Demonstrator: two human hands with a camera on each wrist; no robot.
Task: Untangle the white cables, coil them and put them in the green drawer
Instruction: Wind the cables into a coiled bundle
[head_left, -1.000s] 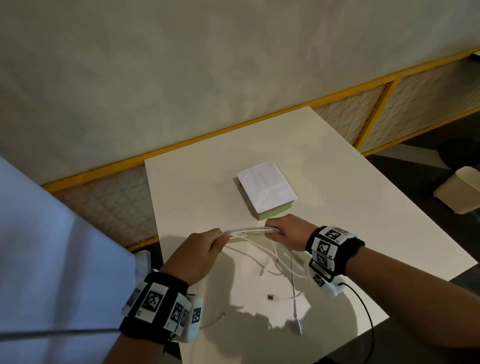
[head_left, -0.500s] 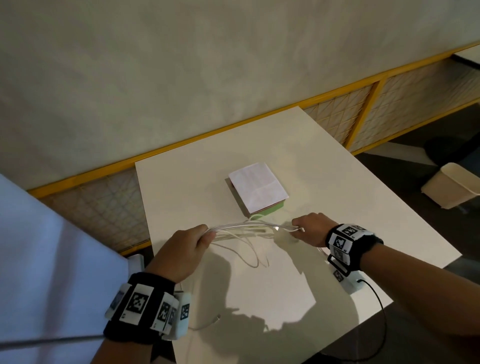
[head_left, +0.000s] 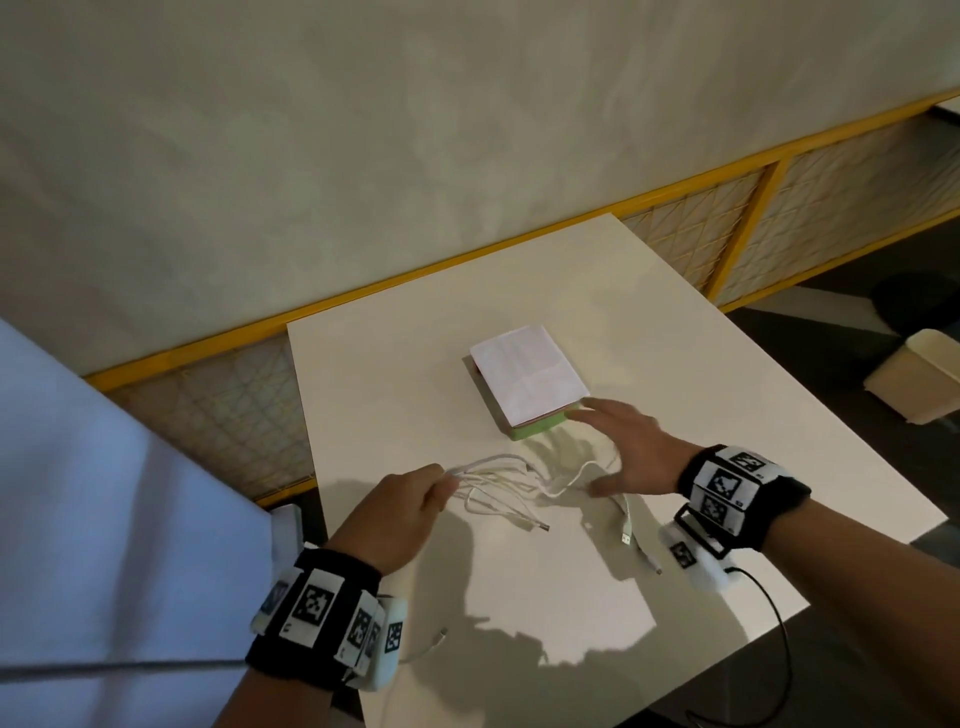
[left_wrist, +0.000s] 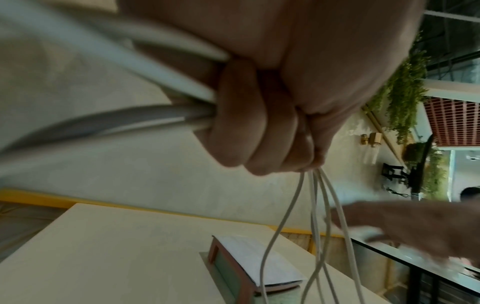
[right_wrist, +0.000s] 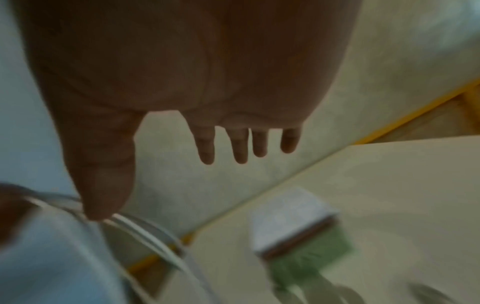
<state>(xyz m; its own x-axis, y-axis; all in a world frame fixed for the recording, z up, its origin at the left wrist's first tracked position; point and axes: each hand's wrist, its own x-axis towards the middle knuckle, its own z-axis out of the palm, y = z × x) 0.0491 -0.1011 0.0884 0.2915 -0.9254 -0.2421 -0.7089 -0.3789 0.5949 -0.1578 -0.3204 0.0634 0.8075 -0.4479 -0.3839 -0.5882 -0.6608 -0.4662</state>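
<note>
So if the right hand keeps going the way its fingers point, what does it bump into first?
Most likely the green drawer. The right hand is open, its fingers aimed at the drawer's near corner and almost there. Height is hard to judge, so it might pass just over the paper on top instead.

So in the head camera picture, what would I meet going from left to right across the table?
Left hand gripping the white cables → the loose cable ends → the right hand, open near the green drawer box → the small bin on the floor.
</note>
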